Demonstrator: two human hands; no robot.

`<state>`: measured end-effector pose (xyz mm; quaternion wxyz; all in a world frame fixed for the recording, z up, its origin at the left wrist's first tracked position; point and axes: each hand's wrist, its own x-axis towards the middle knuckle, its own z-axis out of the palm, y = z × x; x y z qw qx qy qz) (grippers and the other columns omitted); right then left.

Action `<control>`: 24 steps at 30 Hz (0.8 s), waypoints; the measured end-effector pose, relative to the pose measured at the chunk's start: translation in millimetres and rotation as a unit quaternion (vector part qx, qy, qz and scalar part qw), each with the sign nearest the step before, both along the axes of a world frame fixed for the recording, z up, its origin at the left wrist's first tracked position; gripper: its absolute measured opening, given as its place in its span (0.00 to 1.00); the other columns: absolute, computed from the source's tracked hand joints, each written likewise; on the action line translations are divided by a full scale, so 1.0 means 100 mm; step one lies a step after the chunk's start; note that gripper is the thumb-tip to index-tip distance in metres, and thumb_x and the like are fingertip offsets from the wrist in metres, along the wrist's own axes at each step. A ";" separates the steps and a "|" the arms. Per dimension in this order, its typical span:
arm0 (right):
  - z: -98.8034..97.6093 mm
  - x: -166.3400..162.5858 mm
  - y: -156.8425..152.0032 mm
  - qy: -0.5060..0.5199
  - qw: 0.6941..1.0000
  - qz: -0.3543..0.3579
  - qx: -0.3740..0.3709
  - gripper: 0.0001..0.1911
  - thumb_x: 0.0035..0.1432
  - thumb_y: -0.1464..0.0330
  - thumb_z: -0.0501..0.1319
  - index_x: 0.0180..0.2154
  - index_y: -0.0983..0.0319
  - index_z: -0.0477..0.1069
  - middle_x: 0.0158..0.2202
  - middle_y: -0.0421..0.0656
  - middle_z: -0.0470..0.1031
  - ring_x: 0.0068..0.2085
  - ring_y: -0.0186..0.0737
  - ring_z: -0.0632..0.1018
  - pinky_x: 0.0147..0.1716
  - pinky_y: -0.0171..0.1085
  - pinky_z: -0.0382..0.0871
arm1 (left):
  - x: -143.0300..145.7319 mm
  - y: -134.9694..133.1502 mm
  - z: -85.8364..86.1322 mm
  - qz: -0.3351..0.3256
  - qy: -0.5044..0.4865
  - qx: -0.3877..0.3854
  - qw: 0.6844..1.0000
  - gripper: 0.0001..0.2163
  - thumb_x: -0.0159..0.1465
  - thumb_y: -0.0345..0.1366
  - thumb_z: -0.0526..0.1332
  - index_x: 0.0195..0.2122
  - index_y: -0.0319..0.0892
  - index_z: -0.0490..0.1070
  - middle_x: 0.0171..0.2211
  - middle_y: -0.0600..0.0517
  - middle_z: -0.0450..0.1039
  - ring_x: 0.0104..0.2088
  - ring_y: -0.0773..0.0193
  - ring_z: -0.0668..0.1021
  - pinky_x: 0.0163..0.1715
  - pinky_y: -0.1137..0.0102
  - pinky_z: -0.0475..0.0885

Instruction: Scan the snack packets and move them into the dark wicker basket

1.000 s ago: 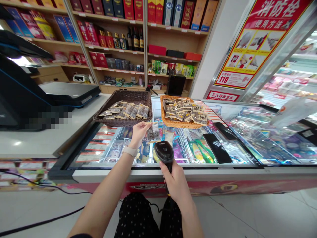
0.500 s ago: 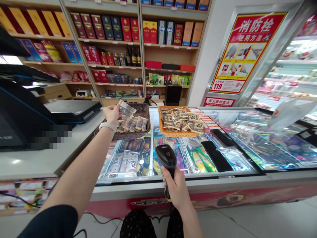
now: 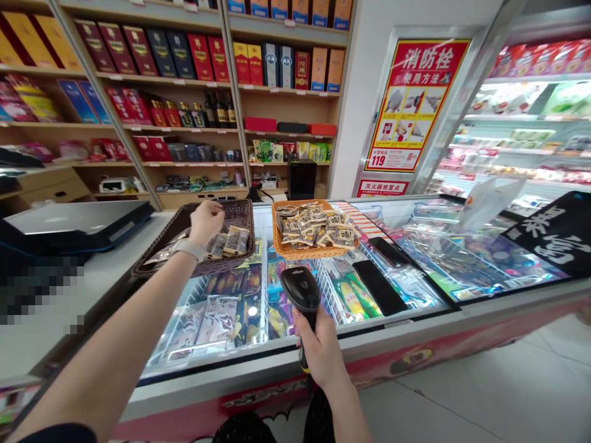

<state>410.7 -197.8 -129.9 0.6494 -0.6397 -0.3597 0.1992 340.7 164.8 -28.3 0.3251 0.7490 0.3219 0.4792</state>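
In the head view, my left hand (image 3: 206,223) is over the dark brown wicker basket (image 3: 180,269), its fingers curled and pointing away from me. Whatever they may hold is hidden. Small clear-and-brown snack packets (image 3: 236,240) lie in this basket, to the right and left of the hand. My right hand (image 3: 323,347) is wrapped around the handle of a black barcode scanner (image 3: 301,288), held upright in front of the freezer. Close by on the right is an orange wicker basket (image 3: 318,252), heaped with similar snack packets (image 3: 307,226).
Both baskets stand on a glass-topped chest freezer (image 3: 258,363) with packaged goods inside. Two black phones (image 3: 379,288) lie on the glass. A flat scale (image 3: 78,221) sits on the left counter. Shelves of boxes (image 3: 157,52) line the back wall.
My view has turned to the right. The packet that my left hand held up is no longer visible there, and that hand has curled over the brown basket. The scanner stays in my right hand.
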 end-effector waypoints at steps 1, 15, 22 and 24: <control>0.00 0.03 -0.02 -0.004 1.000 -0.009 -0.001 0.24 0.68 0.50 0.57 0.45 0.63 0.77 0.25 0.39 0.71 0.25 0.40 0.74 0.25 0.35 0.70 | 0.17 -0.16 -0.05 0.024 0.069 0.037 0.997 0.06 0.56 0.36 0.69 0.30 0.43 0.73 0.27 0.49 0.76 0.36 0.54 0.80 0.41 0.64 0.74; -0.05 0.33 -0.40 0.008 0.996 -0.083 -0.020 0.23 0.68 0.52 0.57 0.52 0.62 0.76 0.36 0.48 0.82 0.39 0.52 0.82 0.32 0.40 0.72 | 1.96 -1.19 -0.61 -0.034 0.428 0.061 0.901 0.34 0.58 0.48 0.72 0.59 0.30 0.66 0.59 0.23 0.69 0.62 0.36 0.73 0.56 0.60 0.68; -0.07 0.36 -0.35 -0.011 0.996 -0.082 -0.038 0.22 0.68 0.54 0.57 0.50 0.64 0.77 0.32 0.46 0.81 0.34 0.49 0.81 0.29 0.38 0.69 | 1.65 -1.13 -0.40 -0.107 0.381 -0.011 0.918 0.21 0.62 0.44 0.67 0.50 0.35 0.71 0.44 0.37 0.78 0.45 0.46 0.80 0.42 0.64 0.69; -0.06 0.36 -0.33 -0.019 0.996 -0.081 -0.036 0.22 0.68 0.54 0.57 0.50 0.64 0.77 0.30 0.45 0.80 0.32 0.47 0.80 0.30 0.38 0.69 | 1.44 -1.11 -0.31 -0.176 0.317 -0.053 0.931 0.20 0.61 0.45 0.68 0.49 0.38 0.72 0.39 0.44 0.77 0.41 0.52 0.79 0.40 0.65 0.68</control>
